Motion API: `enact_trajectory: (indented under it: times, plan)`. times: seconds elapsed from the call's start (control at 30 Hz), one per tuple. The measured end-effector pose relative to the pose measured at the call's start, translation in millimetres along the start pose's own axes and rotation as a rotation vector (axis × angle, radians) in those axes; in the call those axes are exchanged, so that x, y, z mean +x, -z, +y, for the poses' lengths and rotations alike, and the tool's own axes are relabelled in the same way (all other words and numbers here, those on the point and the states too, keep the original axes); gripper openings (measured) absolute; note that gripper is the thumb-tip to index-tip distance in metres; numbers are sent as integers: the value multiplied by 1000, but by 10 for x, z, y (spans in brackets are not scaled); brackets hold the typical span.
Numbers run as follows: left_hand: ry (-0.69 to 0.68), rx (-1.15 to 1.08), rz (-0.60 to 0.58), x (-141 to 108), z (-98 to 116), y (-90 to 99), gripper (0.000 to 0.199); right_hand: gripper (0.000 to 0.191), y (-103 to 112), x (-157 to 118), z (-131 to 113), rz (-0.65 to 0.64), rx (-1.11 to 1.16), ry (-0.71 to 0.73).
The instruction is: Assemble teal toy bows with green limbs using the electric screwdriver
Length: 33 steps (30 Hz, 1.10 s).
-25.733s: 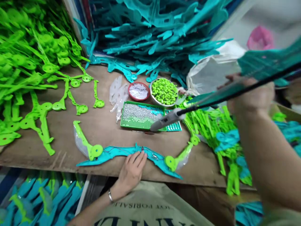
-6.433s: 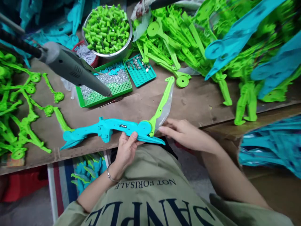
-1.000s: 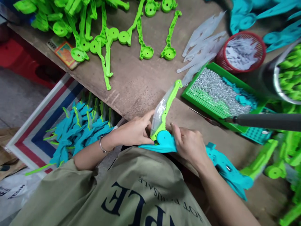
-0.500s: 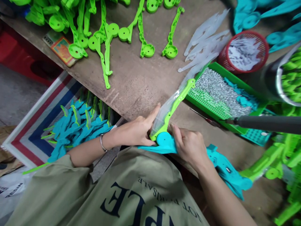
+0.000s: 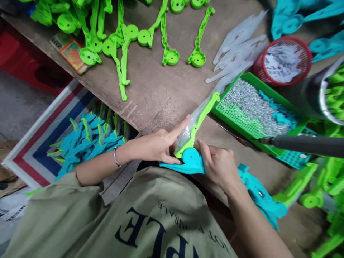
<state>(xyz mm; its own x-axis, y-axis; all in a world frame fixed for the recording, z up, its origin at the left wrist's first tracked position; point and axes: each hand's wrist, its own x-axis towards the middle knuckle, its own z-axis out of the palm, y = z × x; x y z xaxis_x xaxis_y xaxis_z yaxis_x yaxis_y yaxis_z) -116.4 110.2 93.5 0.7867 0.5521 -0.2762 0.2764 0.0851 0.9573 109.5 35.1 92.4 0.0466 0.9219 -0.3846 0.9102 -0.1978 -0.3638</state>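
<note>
In front of my body is a teal plastic part (image 5: 191, 157) with a round hub. A bright green plastic arm (image 5: 197, 125) rises from the hub and slants up to the right. Along the arm's left side lies a clear, translucent plastic blade (image 5: 187, 135). My left hand (image 5: 161, 145) grips the lower end of this assembly, its index finger stretched along the blade and its thumb by the teal part. My right hand (image 5: 221, 163) is closed around the right side of the teal part, thumb uppermost. Its palm hides what lies beneath.
A green basket (image 5: 236, 123) holds silver screws and teal bits, beside a red basket (image 5: 254, 66) of white pieces. A dark screwdriver (image 5: 303, 145) juts in from the right. Translucent blades (image 5: 233, 37) and green arms (image 5: 199, 39) lie behind. Finished-looking teal pieces (image 5: 83, 143) fill a box at left.
The green arm has swung slightly left, closer over the translucent blade. Both hands keep their hold with small shifts. The whole view has moved a little.
</note>
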Motion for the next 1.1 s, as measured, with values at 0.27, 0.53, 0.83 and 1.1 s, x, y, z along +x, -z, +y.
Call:
enact_trajectory:
  times: [0.27, 0.53, 0.83, 1.1]
  plan:
    - [77, -165, -36, -81, 53, -12, 109, 77, 26, -29, 36, 80, -51, 66]
    - [356, -439, -107, -66, -185, -223, 38, 71, -71, 59, 44, 33, -194, 8]
    - [419, -439, -72, 58, -306, -166, 39, 58, -3, 303, -103, -96, -264, -128]
    - [440, -397, 107, 11, -264, -17, 40, 62, 71, 486, -185, -162, -279, -157]
